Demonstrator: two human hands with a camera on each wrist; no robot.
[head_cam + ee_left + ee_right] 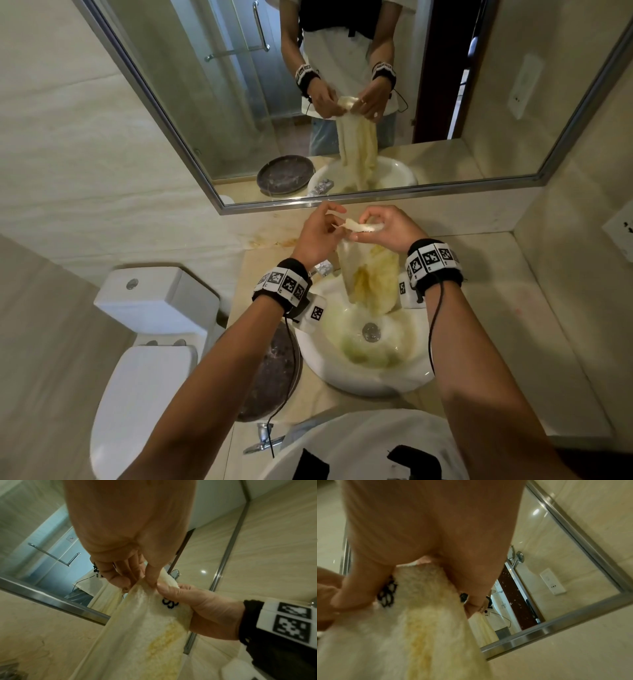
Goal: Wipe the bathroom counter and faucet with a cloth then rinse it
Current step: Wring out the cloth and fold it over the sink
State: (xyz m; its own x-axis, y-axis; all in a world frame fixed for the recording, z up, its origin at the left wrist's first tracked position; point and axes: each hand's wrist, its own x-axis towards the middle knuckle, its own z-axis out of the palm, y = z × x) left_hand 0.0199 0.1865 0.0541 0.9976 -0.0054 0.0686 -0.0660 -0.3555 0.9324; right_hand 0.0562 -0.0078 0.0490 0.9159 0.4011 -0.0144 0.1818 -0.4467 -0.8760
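Note:
A white cloth [373, 277] with yellow stains hangs over the white basin [315, 359], and its lower end dips inside the bowl. My left hand [317, 233] pinches the cloth's top edge, and my right hand [383, 224] pinches the same edge just to the right. The left wrist view shows the left fingers [150, 580] and the right hand [197, 608] meeting on the cloth [150, 628] near a black embroidered mark. My right hand [436, 547] fills the right wrist view above the cloth [419, 628]. The faucet [323, 268] is mostly hidden behind my left wrist.
The beige counter [496, 308] runs to the right of the basin. A dark round tray [270, 373] lies on it at the left. A toilet [144, 342] stands further left. The mirror [342, 102] hangs close behind my hands. Yellowish water pools around the drain [371, 331].

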